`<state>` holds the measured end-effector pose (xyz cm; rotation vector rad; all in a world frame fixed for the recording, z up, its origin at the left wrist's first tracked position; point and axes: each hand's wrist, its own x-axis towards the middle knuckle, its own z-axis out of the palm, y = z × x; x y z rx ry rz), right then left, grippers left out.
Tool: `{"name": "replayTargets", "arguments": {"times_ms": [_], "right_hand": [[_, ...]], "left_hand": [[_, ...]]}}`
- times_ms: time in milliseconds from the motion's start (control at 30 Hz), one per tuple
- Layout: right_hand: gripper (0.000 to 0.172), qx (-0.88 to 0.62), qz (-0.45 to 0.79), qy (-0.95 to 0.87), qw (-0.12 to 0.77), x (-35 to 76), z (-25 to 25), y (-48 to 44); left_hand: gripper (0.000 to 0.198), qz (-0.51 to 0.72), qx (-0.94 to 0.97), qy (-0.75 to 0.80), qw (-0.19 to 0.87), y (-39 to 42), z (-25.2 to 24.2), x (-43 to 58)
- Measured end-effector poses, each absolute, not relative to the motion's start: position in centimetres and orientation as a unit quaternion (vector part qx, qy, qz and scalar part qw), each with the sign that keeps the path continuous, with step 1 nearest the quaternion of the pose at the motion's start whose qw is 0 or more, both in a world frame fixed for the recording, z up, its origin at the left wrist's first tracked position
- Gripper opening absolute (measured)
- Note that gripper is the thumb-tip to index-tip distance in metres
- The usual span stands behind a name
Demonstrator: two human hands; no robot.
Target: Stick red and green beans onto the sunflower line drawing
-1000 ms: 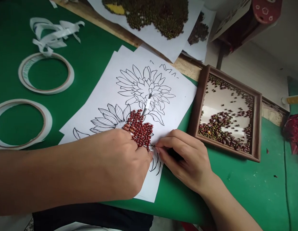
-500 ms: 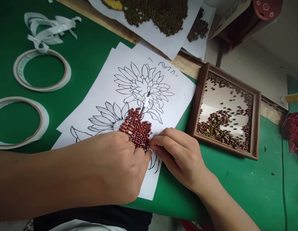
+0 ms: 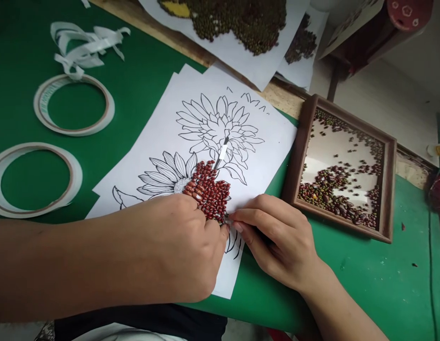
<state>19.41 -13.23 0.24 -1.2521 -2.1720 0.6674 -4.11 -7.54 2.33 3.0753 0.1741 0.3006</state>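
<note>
A sheet of paper [image 3: 269,142] carries a black-line flower drawing, with red beans [image 3: 213,199] stuck over part of the lower flower. My left hand [image 3: 191,246] rests across the sheet, its fingers curled closed at the near edge of the beans. What its fingertips hold, if anything, is hidden. Just to the right, my right hand [image 3: 277,237] has thumb and forefinger pinched at the lower right edge of the bean patch. Something tiny and pale shows near those fingertips, too small to name. A short white strip [image 3: 223,150] lies on the drawn stem.
A brown wooden frame [image 3: 302,151] holding loose mixed beans stands to the right. Two tape rolls [image 3: 76,175] [image 3: 108,111] and crumpled white strips [image 3: 88,47] lie on the green table at left. Bean-covered papers [image 3: 255,71] sit at the back, near a red-topped container [image 3: 406,16].
The whole view has shifted slightly, so things appear further right. My right fingertips have drawn a little away from my left ones. My left hand keeps its place by the beans.
</note>
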Motion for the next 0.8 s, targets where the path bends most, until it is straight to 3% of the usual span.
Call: {"name": "replayTargets", "arguments": {"times_ms": [800], "right_hand": [[0.021,-0.448,0.212,-0.831,0.255,19.56,0.38,-13.37]], "left_hand": [[0.002,0.098,0.992,0.066,0.042,-7.92,1.74,-4.37]]}}
